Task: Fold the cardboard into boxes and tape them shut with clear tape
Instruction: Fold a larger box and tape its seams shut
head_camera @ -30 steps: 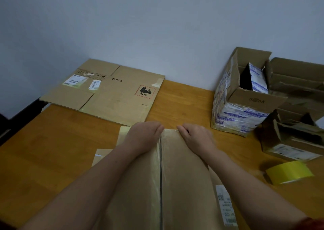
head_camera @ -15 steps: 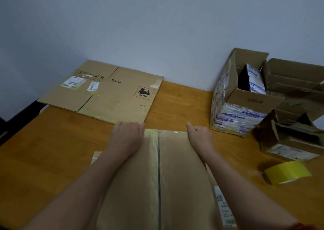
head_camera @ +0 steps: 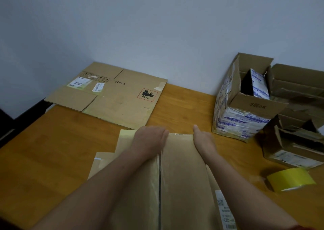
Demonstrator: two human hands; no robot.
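Note:
A brown cardboard box [head_camera: 182,173] stands right in front of me, its two top flaps meeting at a seam covered with glossy clear tape [head_camera: 158,175]. My left hand [head_camera: 150,139] lies palm down on the far end of the left flap beside the seam, its fingertips bent over the far edge. My right hand [head_camera: 201,140] holds the box's far right corner, thumb pointing forward on top and fingers hidden down the far side. A yellowish roll of tape [head_camera: 291,179] lies on the table to the right, away from both hands.
A flattened cardboard sheet [head_camera: 122,96] with labels lies at the back left of the wooden table [head_camera: 52,150]. An open box [head_camera: 245,110] wrapped in printed tape and several more open boxes [head_camera: 294,152] crowd the right side by the wall.
Both hands first pressed the far end of the seam, then slid apart along the far edge. Since then my left hand has moved back toward the seam; my right stays at the corner.

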